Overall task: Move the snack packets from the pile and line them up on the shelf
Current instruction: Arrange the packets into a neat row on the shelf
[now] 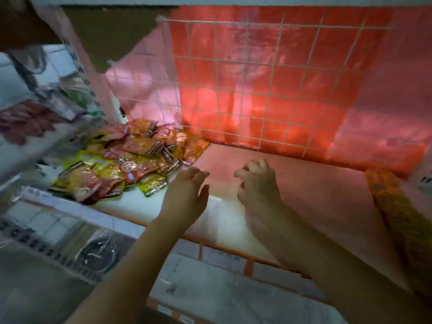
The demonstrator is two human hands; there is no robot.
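Note:
A pile of snack packets [131, 160], red, orange and yellow-green, lies heaped at the left of the shelf [304, 183], reaching back to the wire grid. My left hand [187, 190] hovers just right of the pile with its fingers spread and nothing in it. My right hand [257, 181] is a hand's width further right, above the bare shelf board, with its fingers loosely curled and apart, also holding nothing. Both forearms reach in from below.
A wire grid [257, 90] backed by red plastic sheet closes the shelf's rear. An orange strip of packets [392, 206] runs along the right edge. The shelf front carries price labels [222, 256]. A perforated upright [81, 73] and other goods stand at left.

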